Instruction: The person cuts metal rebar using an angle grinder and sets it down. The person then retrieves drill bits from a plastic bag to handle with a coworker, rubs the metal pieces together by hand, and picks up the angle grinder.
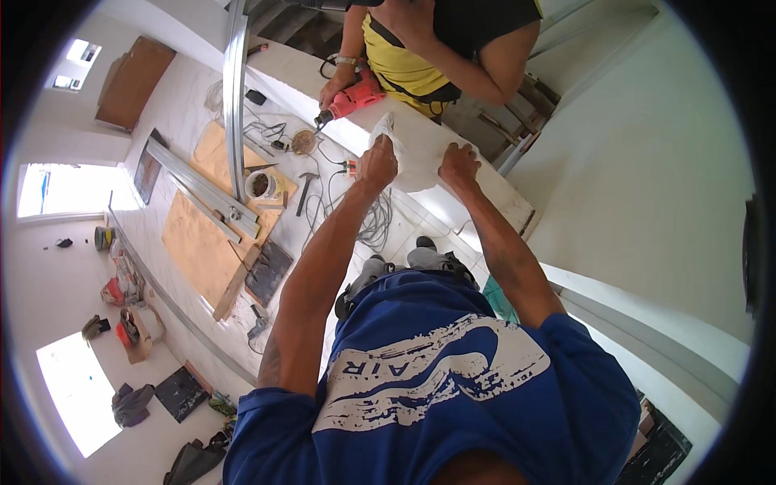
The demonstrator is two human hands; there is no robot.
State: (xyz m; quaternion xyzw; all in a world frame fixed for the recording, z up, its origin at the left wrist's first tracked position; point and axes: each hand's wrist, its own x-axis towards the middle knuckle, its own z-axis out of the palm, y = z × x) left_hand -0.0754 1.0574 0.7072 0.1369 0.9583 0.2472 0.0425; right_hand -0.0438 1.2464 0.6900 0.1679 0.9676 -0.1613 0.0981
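A limp white sheet [416,162], cloth or plastic bag I cannot tell, hangs over the near edge of the white ledge [505,198] in front of me. My left hand [377,166] is closed on its left side, where a bunched corner sticks up past the fingers. Fingers curled, my right hand [460,165] grips the opposite side. Across the ledge, a co-worker's hand [338,83] rests by a red power drill [356,97], which lies on the ledge left of the sheet.
Loose cables [374,222] and a hammer [306,193] lie on the floor to the left. Beyond are a bucket [260,186], plywood sheets [190,234] and metal profiles [194,186]. A metal stud [234,97] stands upright left of the ledge. Nearer me lies a cordless drill [258,322].
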